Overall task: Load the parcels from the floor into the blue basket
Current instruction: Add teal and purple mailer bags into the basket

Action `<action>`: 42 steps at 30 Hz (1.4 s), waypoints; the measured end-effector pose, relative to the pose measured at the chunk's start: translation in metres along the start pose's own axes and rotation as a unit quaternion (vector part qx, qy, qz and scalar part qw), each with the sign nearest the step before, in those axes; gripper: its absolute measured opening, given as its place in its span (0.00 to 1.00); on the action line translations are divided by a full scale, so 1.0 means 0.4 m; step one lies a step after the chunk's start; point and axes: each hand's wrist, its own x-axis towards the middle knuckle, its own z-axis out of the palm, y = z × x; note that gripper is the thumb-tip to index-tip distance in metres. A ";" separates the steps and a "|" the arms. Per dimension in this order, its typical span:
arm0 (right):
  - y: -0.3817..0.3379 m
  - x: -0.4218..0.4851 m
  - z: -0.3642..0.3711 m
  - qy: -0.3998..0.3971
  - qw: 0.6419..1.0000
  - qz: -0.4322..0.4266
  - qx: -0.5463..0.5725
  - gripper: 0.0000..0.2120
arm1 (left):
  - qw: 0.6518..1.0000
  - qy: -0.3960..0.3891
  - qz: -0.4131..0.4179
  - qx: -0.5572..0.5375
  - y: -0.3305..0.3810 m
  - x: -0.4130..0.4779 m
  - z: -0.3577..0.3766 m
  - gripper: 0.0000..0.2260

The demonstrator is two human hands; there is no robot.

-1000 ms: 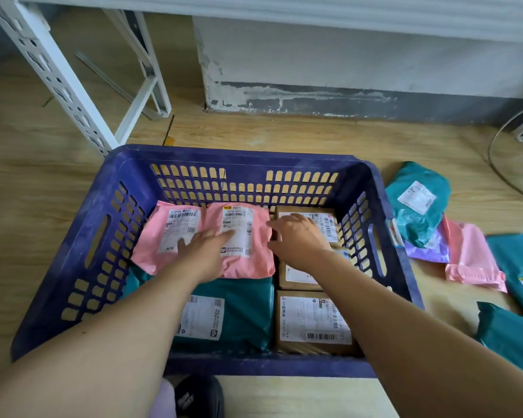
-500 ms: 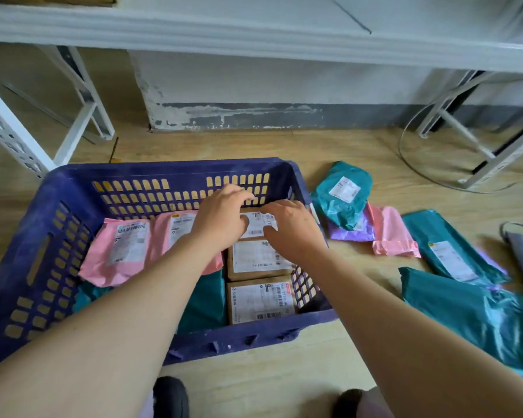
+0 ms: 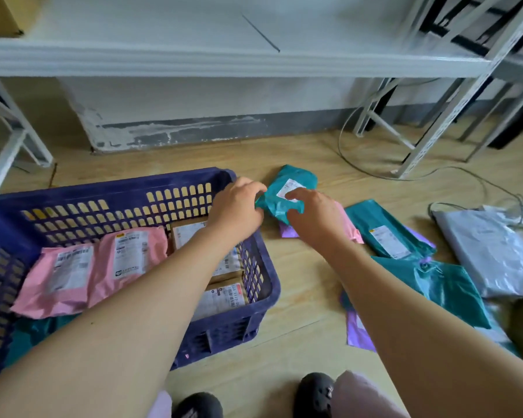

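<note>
The blue basket (image 3: 103,191) stands on the wooden floor at the left. It holds two pink parcels (image 3: 58,276) (image 3: 133,254), brown cardboard boxes (image 3: 187,230) and a teal parcel (image 3: 27,333) underneath. Just right of the basket's far corner lies a small teal parcel (image 3: 290,188) with a white label. My left hand (image 3: 239,206) pinches its left edge, reaching across the basket's corner. My right hand (image 3: 314,212) grips its near right side, the forefinger on the label.
More parcels lie on the floor at the right: a pink one (image 3: 349,227), a purple one (image 3: 287,232), two teal ones (image 3: 387,233) (image 3: 444,285), a grey bag (image 3: 489,251). White shelf legs (image 3: 429,140) and a cable (image 3: 465,173) are behind. My shoes (image 3: 314,393) are at the bottom.
Both hands left the inside of the basket and moved right onto the small teal parcel on the floor. The view has swung right with them.
</note>
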 end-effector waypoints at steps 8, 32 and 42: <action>0.142 -0.068 -0.060 0.029 0.995 0.091 0.020 0.16 | 0.996 -0.074 0.051 -0.025 0.141 0.014 0.102 0.20; 0.611 -0.234 -0.159 -0.022 0.967 0.254 -0.026 0.15 | 0.943 -0.245 0.203 0.097 0.415 -0.018 0.438 0.23; 0.761 -0.259 0.028 -0.101 0.926 0.360 0.053 0.15 | 0.921 -0.327 0.182 0.107 0.409 -0.011 0.633 0.26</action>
